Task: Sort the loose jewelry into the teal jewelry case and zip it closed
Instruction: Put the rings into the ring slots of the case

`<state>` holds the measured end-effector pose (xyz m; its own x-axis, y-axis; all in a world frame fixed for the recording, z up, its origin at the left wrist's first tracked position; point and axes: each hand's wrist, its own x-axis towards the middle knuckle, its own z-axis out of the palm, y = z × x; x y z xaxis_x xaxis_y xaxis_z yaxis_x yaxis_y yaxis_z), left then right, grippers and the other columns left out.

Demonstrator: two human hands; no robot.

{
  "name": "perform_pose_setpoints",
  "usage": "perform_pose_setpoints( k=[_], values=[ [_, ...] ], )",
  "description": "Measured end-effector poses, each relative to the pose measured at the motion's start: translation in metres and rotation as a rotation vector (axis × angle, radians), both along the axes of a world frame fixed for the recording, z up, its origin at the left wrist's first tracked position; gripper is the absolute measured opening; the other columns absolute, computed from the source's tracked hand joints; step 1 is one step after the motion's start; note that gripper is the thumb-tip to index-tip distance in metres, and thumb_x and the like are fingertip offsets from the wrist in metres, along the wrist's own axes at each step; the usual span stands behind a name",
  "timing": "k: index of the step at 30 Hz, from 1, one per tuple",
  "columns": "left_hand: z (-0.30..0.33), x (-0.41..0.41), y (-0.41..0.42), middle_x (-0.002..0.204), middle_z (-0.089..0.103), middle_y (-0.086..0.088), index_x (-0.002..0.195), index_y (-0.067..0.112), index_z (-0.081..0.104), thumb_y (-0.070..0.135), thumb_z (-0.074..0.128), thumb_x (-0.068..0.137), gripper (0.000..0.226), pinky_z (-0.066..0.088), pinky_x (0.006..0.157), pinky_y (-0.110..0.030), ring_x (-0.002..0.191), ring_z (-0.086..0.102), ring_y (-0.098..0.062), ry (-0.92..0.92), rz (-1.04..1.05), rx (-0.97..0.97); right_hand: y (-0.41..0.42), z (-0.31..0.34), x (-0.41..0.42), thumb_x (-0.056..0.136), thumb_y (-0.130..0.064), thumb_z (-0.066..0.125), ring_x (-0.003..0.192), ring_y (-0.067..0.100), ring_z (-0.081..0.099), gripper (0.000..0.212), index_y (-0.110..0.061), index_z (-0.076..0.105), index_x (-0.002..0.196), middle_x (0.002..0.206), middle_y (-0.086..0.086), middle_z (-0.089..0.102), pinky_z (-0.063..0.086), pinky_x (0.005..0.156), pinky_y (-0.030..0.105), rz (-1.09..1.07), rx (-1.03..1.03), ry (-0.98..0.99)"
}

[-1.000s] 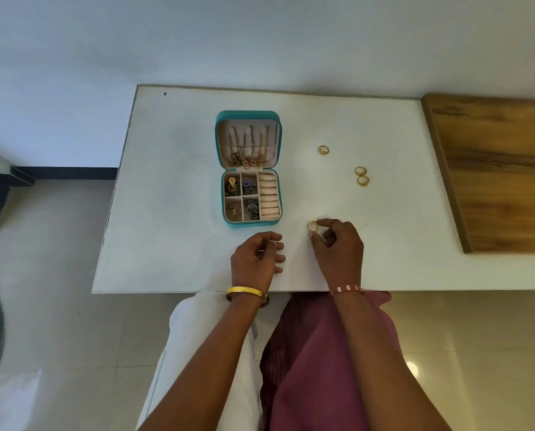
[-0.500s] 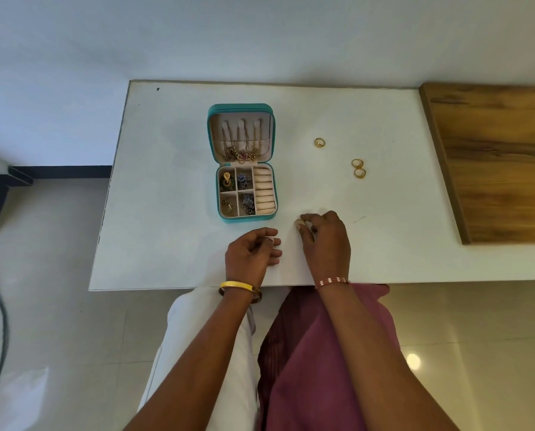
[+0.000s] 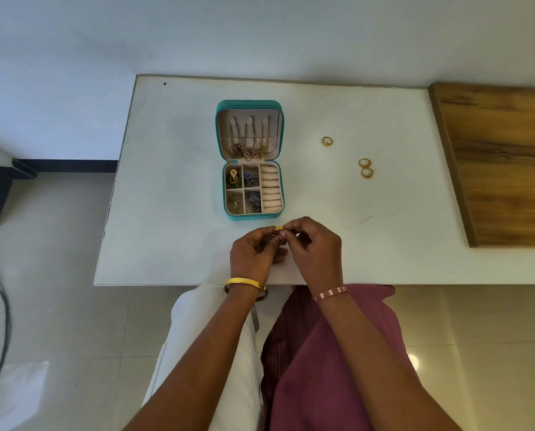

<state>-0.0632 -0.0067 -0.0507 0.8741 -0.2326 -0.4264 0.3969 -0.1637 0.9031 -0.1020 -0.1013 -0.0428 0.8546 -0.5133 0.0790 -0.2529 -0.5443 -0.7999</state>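
The teal jewelry case point(image 3: 249, 159) lies open flat on the white table point(image 3: 173, 181), lid side away from the person. Just in front of it, the left hand point(image 3: 253, 255) and right hand point(image 3: 314, 248) meet, fingers curled, both pinching one gold ring point(image 3: 279, 228) between fingertips. Three loose rings lie to the right: a single ring point(image 3: 327, 141) and a touching pair point(image 3: 366, 168).

- One open teal zip jewelry case point(image 3: 250, 104) with beige lining.
- Three loose gold rings on the white bench point(image 3: 173, 169): one alone point(image 3: 327, 141), two touching point(image 3: 365, 163) point(image 3: 367, 172).
- One small gold ring point(image 3: 279, 228) pinched between fingers.
- Four small square compartments, each filled.
- Two hands point(image 3: 255, 251) point(image 3: 317, 248).
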Motion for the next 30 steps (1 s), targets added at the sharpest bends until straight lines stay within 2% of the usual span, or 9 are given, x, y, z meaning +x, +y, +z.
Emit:
perform_pose_setpoints(
  k=[5,11,14,18,20,22,24,26,30],
  values=[
    [-0.002,0.002,0.0,0.077,0.066,-0.001,0.103,0.0,0.064,-0.002,0.057,0.084,0.021,0.056,0.058,-0.017,0.053,0.064,-0.003,0.041,0.073,-0.026,-0.003,0.0,0.0,0.074,0.0,0.071,0.067,-0.012,0.056,0.018,-0.005,0.069,0.091,0.077,-0.003,0.063,0.039,0.059,0.0,-0.012,0.175,0.02],
    [0.0,0.001,0.001,0.08,0.067,-0.003,0.105,0.002,0.064,-0.002,0.057,0.083,0.023,0.055,0.06,-0.015,0.053,0.064,-0.002,0.035,0.087,-0.037,-0.005,-0.003,-0.001,0.073,0.0,0.072,0.064,-0.002,0.054,0.014,-0.005,0.071,0.086,0.082,0.009,0.069,0.04,0.061,0.002,0.023,0.117,-0.011],
    [0.004,0.001,0.003,0.085,0.067,-0.004,0.104,0.006,0.064,-0.001,0.058,0.082,0.024,0.055,0.061,-0.015,0.055,0.065,-0.002,0.024,0.106,-0.058,-0.006,-0.002,-0.001,0.073,-0.001,0.072,0.062,-0.002,0.054,0.013,-0.006,0.071,0.085,0.081,0.007,0.068,0.04,0.061,0.003,0.019,0.14,-0.008],
    [0.006,-0.002,-0.003,0.088,0.066,-0.009,0.104,0.0,0.064,-0.001,0.059,0.081,0.023,0.055,0.06,-0.013,0.055,0.065,-0.001,0.022,0.105,-0.063,-0.014,0.008,-0.003,0.075,-0.007,0.073,0.063,-0.004,0.055,0.012,-0.01,0.072,0.087,0.077,-0.001,0.065,0.041,0.059,0.005,-0.032,0.242,-0.013],
    [0.007,-0.002,-0.011,0.085,0.066,-0.009,0.103,-0.002,0.063,-0.003,0.058,0.081,0.022,0.055,0.059,-0.014,0.055,0.065,-0.003,0.058,0.115,-0.11,-0.027,0.012,-0.001,0.077,-0.008,0.071,0.062,0.0,0.056,0.012,-0.015,0.071,0.087,0.075,-0.002,0.066,0.048,0.063,0.013,-0.161,0.371,-0.035],
    [0.007,-0.001,-0.025,0.074,0.068,-0.003,0.102,-0.004,0.063,-0.004,0.057,0.082,0.021,0.054,0.057,-0.014,0.055,0.065,-0.004,0.094,0.125,-0.16,-0.048,0.009,0.003,0.079,-0.007,0.067,0.067,0.008,0.059,0.011,-0.016,0.07,0.085,0.076,0.003,0.067,0.053,0.071,0.032,-0.347,0.453,-0.074],
    [0.006,0.001,-0.041,0.072,0.068,0.002,0.101,-0.005,0.063,-0.004,0.058,0.082,0.02,0.054,0.057,-0.015,0.056,0.065,-0.004,0.12,0.129,-0.196,-0.072,0.004,0.008,0.08,-0.005,0.065,0.07,0.018,0.061,0.009,-0.011,0.071,0.084,0.077,0.008,0.068,0.054,0.076,0.041,-0.491,0.416,-0.088],
    [0.005,0.004,-0.06,0.072,0.067,0.0,0.1,-0.006,0.063,-0.005,0.058,0.082,0.019,0.055,0.058,-0.016,0.056,0.066,-0.005,0.139,0.108,-0.213,-0.096,-0.001,0.013,0.081,-0.006,0.062,0.07,0.021,0.061,0.009,-0.008,0.07,0.086,0.076,0.008,0.067,0.055,0.076,0.042,-0.562,0.324,-0.053],
    [0.003,0.01,-0.086,0.07,0.066,-0.002,0.101,-0.007,0.062,-0.006,0.056,0.083,0.019,0.055,0.057,-0.016,0.054,0.065,-0.005,0.148,0.07,-0.213,-0.132,-0.009,0.03,0.084,-0.008,0.061,0.077,0.029,0.062,0.019,-0.006,0.067,0.102,0.09,0.016,0.065,0.048,0.073,0.029,-0.453,0.087,0.043]
  ],
)
